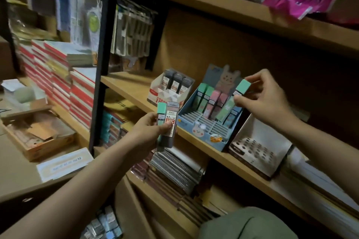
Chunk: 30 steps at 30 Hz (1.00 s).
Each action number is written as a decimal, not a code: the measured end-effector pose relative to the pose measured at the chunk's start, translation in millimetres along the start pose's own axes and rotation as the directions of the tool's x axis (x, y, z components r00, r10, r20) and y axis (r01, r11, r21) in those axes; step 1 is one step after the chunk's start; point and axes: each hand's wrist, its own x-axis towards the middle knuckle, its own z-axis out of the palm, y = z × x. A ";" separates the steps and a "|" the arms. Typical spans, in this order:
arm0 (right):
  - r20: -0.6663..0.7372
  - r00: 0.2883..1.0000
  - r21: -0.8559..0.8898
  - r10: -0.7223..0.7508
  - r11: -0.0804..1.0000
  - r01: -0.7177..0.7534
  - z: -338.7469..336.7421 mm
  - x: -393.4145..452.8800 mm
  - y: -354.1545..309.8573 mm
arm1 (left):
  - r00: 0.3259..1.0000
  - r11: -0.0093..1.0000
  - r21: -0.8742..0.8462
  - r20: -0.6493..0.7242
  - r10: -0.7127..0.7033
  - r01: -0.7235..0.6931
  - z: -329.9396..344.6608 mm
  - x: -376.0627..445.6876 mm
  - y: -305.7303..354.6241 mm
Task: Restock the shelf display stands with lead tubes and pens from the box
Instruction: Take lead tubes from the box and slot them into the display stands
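Right hand [267, 99] of mine pinches a green-capped lead tube [232, 103] near its top, thumb on one side and fingertips on the cap, the tube tilted with its lower end just over the back row of the blue rabbit display stand [206, 134]. Below and to the left of that hand the stand's rear slots already carry green, pink and blue tubes, while the front rows of dividers sit bare. Further left, my left hand [153, 128] grips two more tubes together, a green-capped one [160, 120] and a dark 0.7 tube [171, 124], held upright just in front of the shelf edge. Behind that hand stands the white-and-red stand [169, 93] with three dark tubes in it. To the right of my right hand is a white pen stand [258, 153] with its holes unfilled

I judge I am mid-placement: the next move calls for straightening the tube and lowering it into a free slot beside the other green ones, without knocking its neighbours. The dark tube looks bound for the white-and-red stand
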 end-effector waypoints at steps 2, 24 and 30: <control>-0.013 0.999 -0.068 -0.033 0.997 0.032 5.3 10.2 0.6 | 1.000 1.000 -0.009 -0.005 -0.006 0.006 -0.4 4.1 -0.6; 0.086 0.989 -0.335 -0.123 0.931 0.145 108.7 66.4 4.1 | 0.998 0.998 -0.040 -0.057 0.039 -0.042 -28.3 19.1 2.8; 0.046 0.995 -0.372 -0.092 0.922 0.103 114.6 68.7 4.6 | 0.998 0.998 -0.047 -0.046 0.039 -0.041 -27.6 23.7 -1.8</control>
